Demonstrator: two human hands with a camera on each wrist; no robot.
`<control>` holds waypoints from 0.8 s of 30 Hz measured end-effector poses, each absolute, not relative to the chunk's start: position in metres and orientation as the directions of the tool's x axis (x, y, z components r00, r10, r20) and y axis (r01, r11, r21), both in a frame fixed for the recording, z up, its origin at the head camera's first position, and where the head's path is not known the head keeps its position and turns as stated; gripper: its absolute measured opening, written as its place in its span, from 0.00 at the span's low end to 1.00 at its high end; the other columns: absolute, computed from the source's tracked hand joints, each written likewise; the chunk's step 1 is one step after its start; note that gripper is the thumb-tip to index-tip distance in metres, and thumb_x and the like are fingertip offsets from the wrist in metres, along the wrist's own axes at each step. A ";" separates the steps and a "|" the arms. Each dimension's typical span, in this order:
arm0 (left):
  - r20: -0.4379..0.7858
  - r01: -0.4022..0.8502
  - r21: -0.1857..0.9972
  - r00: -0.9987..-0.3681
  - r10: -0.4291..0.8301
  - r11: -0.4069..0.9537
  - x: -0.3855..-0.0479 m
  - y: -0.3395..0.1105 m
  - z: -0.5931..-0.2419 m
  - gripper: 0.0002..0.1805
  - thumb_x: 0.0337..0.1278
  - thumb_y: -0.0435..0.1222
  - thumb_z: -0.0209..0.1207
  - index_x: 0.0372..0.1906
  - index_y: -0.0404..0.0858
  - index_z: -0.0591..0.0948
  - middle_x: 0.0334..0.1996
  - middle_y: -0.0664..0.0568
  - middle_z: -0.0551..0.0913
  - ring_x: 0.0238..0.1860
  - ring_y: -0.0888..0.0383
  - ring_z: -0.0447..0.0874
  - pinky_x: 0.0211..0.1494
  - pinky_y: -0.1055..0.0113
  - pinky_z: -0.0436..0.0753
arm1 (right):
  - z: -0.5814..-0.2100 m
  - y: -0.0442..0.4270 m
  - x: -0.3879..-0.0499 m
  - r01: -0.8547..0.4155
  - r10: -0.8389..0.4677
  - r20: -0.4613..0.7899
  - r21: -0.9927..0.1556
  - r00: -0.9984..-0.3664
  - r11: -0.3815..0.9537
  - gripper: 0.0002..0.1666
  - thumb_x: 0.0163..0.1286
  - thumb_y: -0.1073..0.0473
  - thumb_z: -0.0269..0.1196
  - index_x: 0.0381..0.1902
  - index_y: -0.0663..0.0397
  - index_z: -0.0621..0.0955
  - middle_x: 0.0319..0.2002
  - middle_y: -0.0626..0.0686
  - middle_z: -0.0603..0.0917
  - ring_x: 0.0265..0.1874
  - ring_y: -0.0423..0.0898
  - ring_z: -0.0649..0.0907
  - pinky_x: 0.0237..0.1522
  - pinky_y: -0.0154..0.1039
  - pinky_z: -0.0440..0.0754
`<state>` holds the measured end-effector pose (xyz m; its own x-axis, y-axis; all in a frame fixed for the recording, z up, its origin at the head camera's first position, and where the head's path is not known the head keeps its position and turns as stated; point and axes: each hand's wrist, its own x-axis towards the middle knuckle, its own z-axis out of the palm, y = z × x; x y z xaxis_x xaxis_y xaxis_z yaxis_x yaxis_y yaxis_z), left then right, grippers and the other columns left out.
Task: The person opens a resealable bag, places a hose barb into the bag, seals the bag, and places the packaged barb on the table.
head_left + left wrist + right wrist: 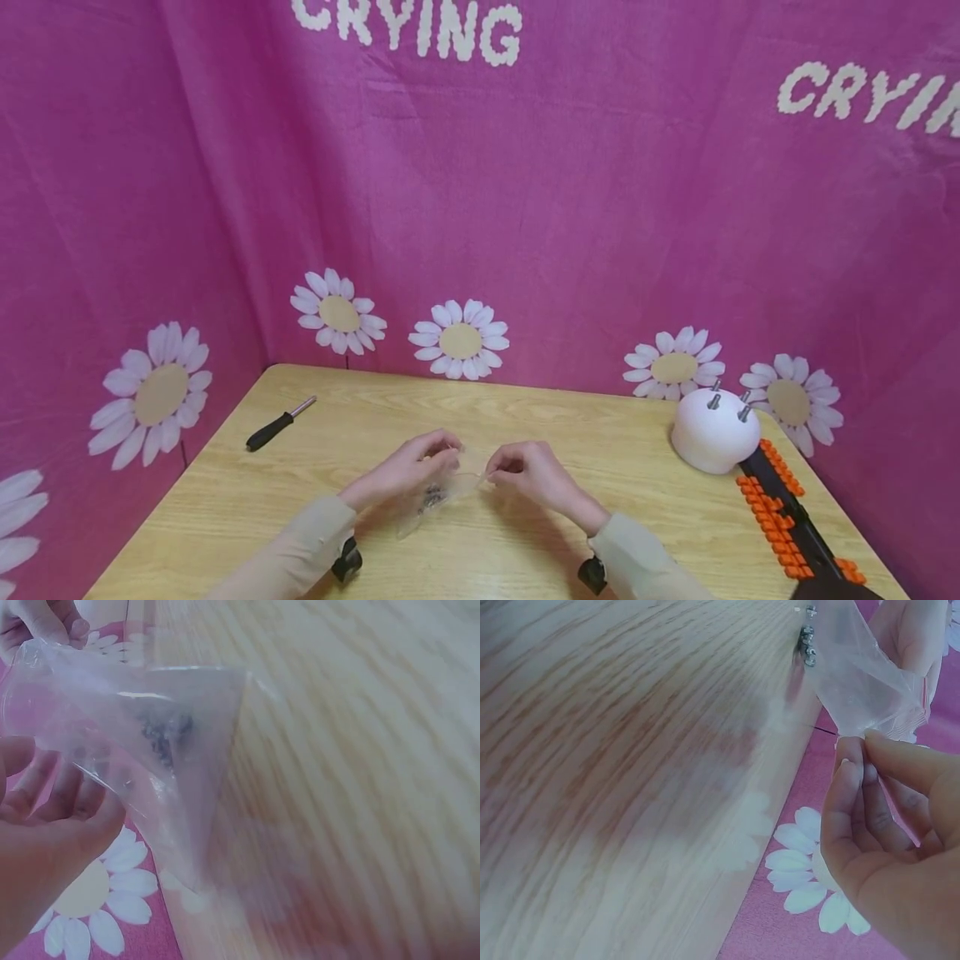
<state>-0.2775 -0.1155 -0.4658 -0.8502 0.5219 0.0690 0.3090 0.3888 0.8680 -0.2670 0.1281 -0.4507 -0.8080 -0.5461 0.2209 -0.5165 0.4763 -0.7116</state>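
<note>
A clear plastic zip bag (pixel 459 485) hangs between the two hands over the middle of the table. Small shiny metal pieces (pixel 808 646) lie together in its lower part; their exact kind is too blurred to tell. At the bag's top edge, my right hand (pixel 534 477) pinches one corner between thumb and fingertips. My left hand (pixel 416 467) grips the opposite side of the mouth; in the left wrist view its curled fingers (pixel 64 791) show beside the clear film (pixel 202 772), with the thumb tip partly out of frame.
On the wooden table (pixel 300 500), a black-handled screwdriver (pixel 273 429) lies at the left. A white rounded object (pixel 714 433) with metal bolts sticking up stands at the back right. Beside it is a black bar with orange knobbed pieces (pixel 772 521). Pink flowered cloth (pixel 540 208) hangs behind.
</note>
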 end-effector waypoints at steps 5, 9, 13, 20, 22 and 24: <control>0.150 0.373 0.846 -0.851 0.503 0.380 -0.279 -0.112 -0.464 0.10 0.72 0.39 0.54 0.47 0.37 0.80 0.41 0.47 0.83 0.42 0.63 0.77 0.47 0.72 0.77 | -0.451 0.129 -0.268 -0.540 -0.561 0.235 -0.698 -0.794 0.471 0.03 0.64 0.66 0.66 0.32 0.56 0.86 0.29 0.53 0.89 0.26 0.28 0.80 0.31 0.25 0.80; 0.185 0.403 0.837 -0.845 0.501 0.371 -0.280 -0.110 -0.462 0.09 0.70 0.38 0.56 0.47 0.38 0.82 0.39 0.47 0.84 0.39 0.66 0.77 0.44 0.74 0.77 | -0.451 0.131 -0.268 -0.562 -0.573 0.252 -0.685 -0.780 0.464 0.02 0.64 0.66 0.67 0.31 0.57 0.86 0.29 0.54 0.89 0.27 0.28 0.80 0.31 0.25 0.81; 0.162 0.387 0.834 -0.852 0.497 0.393 -0.281 -0.109 -0.461 0.10 0.69 0.39 0.57 0.45 0.39 0.85 0.42 0.48 0.86 0.39 0.65 0.77 0.44 0.75 0.77 | -0.450 0.131 -0.267 -0.555 -0.577 0.238 -0.687 -0.781 0.469 0.03 0.64 0.66 0.66 0.32 0.57 0.86 0.29 0.53 0.89 0.27 0.28 0.80 0.33 0.25 0.81; 0.153 0.373 0.837 -0.862 0.483 0.400 -0.282 -0.110 -0.462 0.08 0.69 0.38 0.58 0.40 0.38 0.84 0.38 0.48 0.85 0.38 0.64 0.76 0.42 0.74 0.77 | -0.448 0.132 -0.266 -0.563 -0.605 0.212 -0.675 -0.767 0.477 0.03 0.65 0.64 0.66 0.33 0.55 0.86 0.30 0.52 0.89 0.26 0.27 0.78 0.32 0.25 0.80; 0.151 0.362 0.849 -0.865 0.479 0.385 -0.282 -0.109 -0.462 0.08 0.69 0.38 0.57 0.40 0.37 0.83 0.38 0.46 0.85 0.38 0.63 0.76 0.42 0.74 0.77 | -0.448 0.132 -0.265 -0.572 -0.622 0.206 -0.670 -0.755 0.473 0.04 0.67 0.63 0.65 0.33 0.56 0.86 0.29 0.52 0.89 0.26 0.28 0.78 0.30 0.25 0.78; 0.142 0.341 0.860 -0.874 0.465 0.378 -0.281 -0.109 -0.462 0.08 0.70 0.38 0.57 0.40 0.37 0.82 0.38 0.46 0.84 0.38 0.62 0.76 0.40 0.74 0.78 | -0.449 0.132 -0.264 -0.572 -0.640 0.190 -0.676 -0.744 0.465 0.06 0.69 0.62 0.63 0.34 0.57 0.86 0.29 0.53 0.89 0.25 0.29 0.78 0.30 0.25 0.78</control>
<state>-0.2812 -0.1087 -0.4624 -0.8737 0.4655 0.1417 0.3411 0.3784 0.8605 -0.2643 0.1318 -0.4491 -0.7444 -0.6403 0.1896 -0.5719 0.4647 -0.6760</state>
